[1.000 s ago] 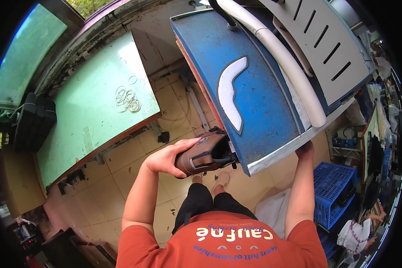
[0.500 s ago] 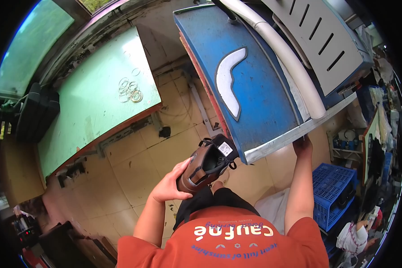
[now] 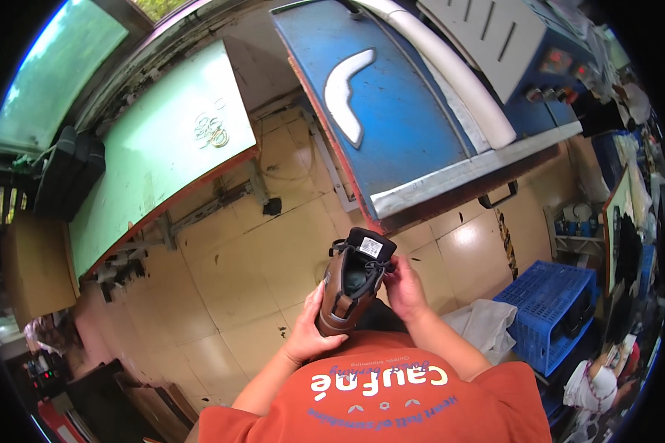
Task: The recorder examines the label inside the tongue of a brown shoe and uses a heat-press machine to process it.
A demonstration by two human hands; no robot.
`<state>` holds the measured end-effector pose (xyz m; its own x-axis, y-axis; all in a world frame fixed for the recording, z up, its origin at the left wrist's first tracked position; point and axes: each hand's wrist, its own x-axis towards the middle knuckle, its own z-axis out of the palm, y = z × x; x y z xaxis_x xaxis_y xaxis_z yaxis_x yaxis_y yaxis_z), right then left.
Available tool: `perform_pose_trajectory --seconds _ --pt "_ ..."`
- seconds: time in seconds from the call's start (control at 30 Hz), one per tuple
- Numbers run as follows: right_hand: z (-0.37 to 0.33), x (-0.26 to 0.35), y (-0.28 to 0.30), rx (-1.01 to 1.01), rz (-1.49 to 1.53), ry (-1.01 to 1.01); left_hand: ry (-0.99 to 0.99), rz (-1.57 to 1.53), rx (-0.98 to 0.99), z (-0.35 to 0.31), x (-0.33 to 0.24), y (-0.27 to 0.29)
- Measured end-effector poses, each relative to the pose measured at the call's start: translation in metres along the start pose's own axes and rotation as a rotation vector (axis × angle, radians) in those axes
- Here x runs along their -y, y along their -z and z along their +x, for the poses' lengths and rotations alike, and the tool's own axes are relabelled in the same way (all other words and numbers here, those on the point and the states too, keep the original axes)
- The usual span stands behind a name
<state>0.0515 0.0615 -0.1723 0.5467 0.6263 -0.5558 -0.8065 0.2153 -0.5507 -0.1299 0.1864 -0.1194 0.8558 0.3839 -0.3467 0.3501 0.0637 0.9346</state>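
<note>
A brown shoe (image 3: 338,310) with a black collar, dark laces and a white label on its tongue is held in front of my body, its opening facing up. My left hand (image 3: 308,326) wraps round its heel end and left side, thumb along the back. At the shoe's right side, my right hand (image 3: 406,288) is closed with its fingertips at the dark shoelace (image 3: 380,264). Part of those fingertips is hidden by the lace and the shoe's edge.
Ahead stands a blue-topped machine table (image 3: 395,96) with a metal front edge, a white curved piece (image 3: 340,92) and a white roller (image 3: 451,77). A pale green table (image 3: 155,162) with several rings is at left. A blue crate (image 3: 547,303) stands at right.
My right hand has left the underside of the machine table's edge and come to the shoe's laces. The shoe, in my left hand, has shifted slightly right and turned more upright.
</note>
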Motion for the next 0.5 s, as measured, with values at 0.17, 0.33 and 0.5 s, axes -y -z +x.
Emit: perform_pose_trajectory --seconds 0.17,0.33,0.5 --pt "-0.008 0.010 -0.034 -0.110 -0.048 0.118 -0.069 -0.261 -0.009 -0.011 0.018 -0.024" --pt "-0.027 0.015 -0.024 -0.113 -0.104 0.109 0.054 -0.201 0.022 0.009 -0.002 0.008" --pt "-0.048 -0.002 -0.039 -0.115 -0.129 0.213 -0.459 0.254 -0.002 0.072 -0.016 0.018"
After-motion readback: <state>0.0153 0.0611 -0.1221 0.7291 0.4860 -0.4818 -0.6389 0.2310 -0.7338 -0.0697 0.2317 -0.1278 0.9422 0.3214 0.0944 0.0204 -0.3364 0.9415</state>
